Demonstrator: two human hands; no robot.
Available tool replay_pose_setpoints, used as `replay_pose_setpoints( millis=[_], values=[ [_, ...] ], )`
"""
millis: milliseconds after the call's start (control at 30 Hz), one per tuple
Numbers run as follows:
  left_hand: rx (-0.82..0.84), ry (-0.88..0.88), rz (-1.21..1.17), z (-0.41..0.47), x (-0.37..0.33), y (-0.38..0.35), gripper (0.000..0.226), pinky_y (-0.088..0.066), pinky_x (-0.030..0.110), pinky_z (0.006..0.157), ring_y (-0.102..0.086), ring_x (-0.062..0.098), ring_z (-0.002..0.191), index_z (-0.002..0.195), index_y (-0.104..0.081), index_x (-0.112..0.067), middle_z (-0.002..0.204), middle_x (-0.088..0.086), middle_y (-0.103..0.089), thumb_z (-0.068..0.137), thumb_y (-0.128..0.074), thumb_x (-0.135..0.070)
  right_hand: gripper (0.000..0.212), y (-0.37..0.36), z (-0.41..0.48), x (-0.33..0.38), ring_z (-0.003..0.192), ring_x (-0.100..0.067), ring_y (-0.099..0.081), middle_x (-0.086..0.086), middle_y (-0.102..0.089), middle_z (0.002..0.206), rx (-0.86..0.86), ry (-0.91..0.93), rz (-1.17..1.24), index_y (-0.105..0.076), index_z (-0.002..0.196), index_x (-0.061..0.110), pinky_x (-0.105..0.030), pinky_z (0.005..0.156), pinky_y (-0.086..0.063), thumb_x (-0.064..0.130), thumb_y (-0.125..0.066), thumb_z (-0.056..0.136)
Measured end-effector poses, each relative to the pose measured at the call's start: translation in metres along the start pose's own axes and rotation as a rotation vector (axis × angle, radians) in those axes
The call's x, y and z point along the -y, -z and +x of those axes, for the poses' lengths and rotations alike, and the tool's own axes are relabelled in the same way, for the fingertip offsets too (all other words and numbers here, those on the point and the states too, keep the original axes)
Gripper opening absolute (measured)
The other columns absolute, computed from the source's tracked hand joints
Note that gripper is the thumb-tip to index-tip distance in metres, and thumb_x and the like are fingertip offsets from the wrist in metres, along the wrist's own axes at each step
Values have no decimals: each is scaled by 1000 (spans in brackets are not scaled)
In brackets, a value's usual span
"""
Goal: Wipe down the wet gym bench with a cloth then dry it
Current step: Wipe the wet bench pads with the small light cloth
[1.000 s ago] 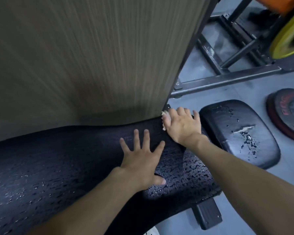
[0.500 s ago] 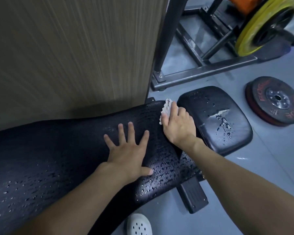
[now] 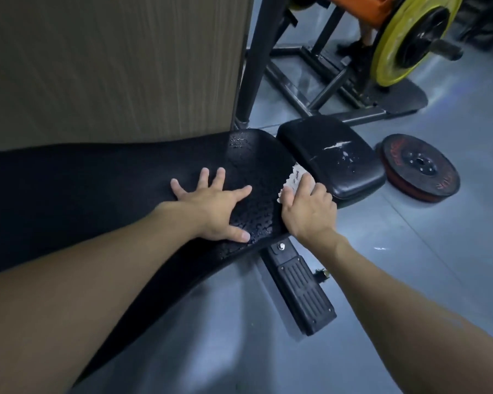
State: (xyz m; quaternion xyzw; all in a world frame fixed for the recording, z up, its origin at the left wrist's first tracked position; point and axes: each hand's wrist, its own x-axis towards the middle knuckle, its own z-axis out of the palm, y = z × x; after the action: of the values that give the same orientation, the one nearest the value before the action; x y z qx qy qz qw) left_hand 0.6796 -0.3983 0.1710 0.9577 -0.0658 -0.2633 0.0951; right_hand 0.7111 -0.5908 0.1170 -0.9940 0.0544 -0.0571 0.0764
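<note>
Right hand (image 3: 308,211) pressed white crumpled cloth (image 3: 292,180) onto right end of wet black padded gym bench (image 3: 254,163), fingers curled together over it, cloth poking out beyond fingertips on far side. Left hand (image 3: 211,206) lay flat on bench just left, fingers spread apart.

bench pad (image 3: 248,177): black vinyl, wet | cloth (image 3: 295,180): white fabric | wall panel (image 3: 111,66): wood-grain

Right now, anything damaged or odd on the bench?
Yes. The seat pad has a ragged white tear across its top, droplets beside it. Water beads cover the long pad between the left hand and the cloth in the right hand.
</note>
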Motion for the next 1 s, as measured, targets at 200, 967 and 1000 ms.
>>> replay_pose_setpoints(
  millis=[200, 967, 1000],
  values=[
    [-174, -16, -53, -13, -2, -14, 86, -6, 72, 111, 6, 25, 151, 149, -18, -52, 165, 0, 1, 78, -65, -66, 69, -34, -39, -16, 131, -39, -36, -21, -36, 145, -281, 61, 388, -40, 142, 8, -50, 109, -30, 45, -12, 91],
    [-636, 35, 204, -193, 88, -122, 42, -39, 42, 104, -35, 4, 137, 142, -36, -51, 148, -30, -34, 102, -27, -41, 48, -107, -163, 95, 149, -34, -16, -13, -37, 152, -738, 659, 684, -40, 142, 14, -61, 118, -7, 22, -29, 96],
    [-642, 47, 209, -200, 94, -124, 42, -38, 40, 103, -36, 5, 137, 142, -37, -50, 148, -29, -35, 102, -28, -40, 48, -108, -172, 101, 149, -35, -17, -14, -38, 152, -736, 699, 710, -40, 141, 13, -60, 119, -6, 22, -29, 95]
  ],
)
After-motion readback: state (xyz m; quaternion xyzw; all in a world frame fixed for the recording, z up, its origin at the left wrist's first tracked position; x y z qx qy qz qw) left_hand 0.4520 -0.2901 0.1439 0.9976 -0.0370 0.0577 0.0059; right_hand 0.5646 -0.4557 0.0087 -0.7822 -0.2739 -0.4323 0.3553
